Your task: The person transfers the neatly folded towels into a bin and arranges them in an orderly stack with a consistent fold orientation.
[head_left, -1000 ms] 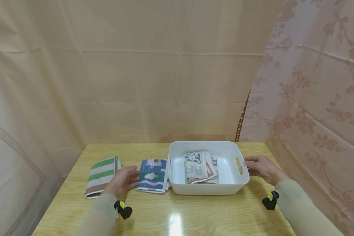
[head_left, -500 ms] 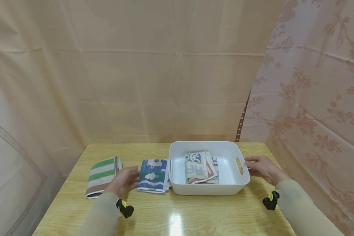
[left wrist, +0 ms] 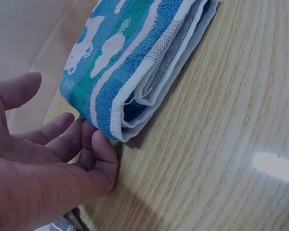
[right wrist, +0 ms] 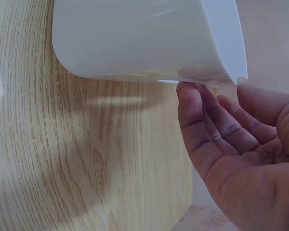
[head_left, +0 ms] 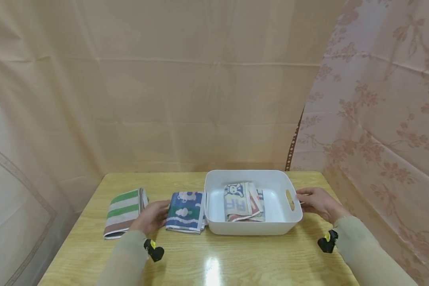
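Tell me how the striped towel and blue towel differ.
The striped towel has green, pale and brown bands; the blue towel shows light figures over blue and green. The striped towel lies left of the left hand; the blue towel lies right of it, beside the white bin. Both lie folded.

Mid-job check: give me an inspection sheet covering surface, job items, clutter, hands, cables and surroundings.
Surface: wood-grain table, bright reflection near the front.
Job items: white basket with folded patterned cloth inside, layers uncountable; blue-green towel left of it, striped towel farther left, both folded.
Clutter: nothing seen.
Left hand: fingers touching the blue-green towel's edge, thumb apart.
Right hand: thumb and fingers holding the basket's right end.
Cables: nothing seen.
Surroundings: beige curtain behind, floral curtain right.
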### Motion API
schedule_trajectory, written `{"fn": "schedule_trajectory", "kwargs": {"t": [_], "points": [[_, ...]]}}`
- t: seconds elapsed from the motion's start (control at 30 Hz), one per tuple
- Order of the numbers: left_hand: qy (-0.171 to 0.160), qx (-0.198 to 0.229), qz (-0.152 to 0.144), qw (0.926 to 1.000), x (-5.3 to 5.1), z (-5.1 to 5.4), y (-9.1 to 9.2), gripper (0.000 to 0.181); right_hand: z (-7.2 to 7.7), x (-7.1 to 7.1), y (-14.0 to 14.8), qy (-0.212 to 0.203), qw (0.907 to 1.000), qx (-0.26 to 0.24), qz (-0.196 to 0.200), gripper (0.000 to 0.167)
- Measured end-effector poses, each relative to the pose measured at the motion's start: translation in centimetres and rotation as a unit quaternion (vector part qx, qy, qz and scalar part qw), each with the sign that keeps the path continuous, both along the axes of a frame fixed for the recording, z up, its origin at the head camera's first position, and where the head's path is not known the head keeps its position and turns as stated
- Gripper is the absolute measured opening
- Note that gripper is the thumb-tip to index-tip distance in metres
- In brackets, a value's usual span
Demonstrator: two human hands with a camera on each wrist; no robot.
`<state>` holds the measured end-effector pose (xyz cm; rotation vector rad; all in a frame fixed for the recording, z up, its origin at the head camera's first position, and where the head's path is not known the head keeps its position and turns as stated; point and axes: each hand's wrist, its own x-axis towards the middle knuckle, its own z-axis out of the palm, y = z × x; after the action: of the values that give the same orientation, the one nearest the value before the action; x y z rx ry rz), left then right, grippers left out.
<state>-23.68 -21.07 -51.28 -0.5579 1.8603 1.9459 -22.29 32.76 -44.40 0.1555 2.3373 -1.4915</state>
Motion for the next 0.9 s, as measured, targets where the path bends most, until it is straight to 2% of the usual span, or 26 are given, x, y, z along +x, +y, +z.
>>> {"fn": "schedule_trajectory", "kwargs": {"t": [0.43, 0.9], "points": [[-0.008, -0.012, 0.000, 0.9999, -0.01, -0.01, 0.13, 0.049, 0.33, 0.04, -0.24, -0.007, 1.0000, -0.001, 0.000, 0.050], [0.020, 0.011, -0.036, 0.9991, 0.11, -0.66, 0.23, 0.045, 0.10, -0.27, -0.03, -0.013, 0.9999, 0.008, -0.001, 0.052]]}}
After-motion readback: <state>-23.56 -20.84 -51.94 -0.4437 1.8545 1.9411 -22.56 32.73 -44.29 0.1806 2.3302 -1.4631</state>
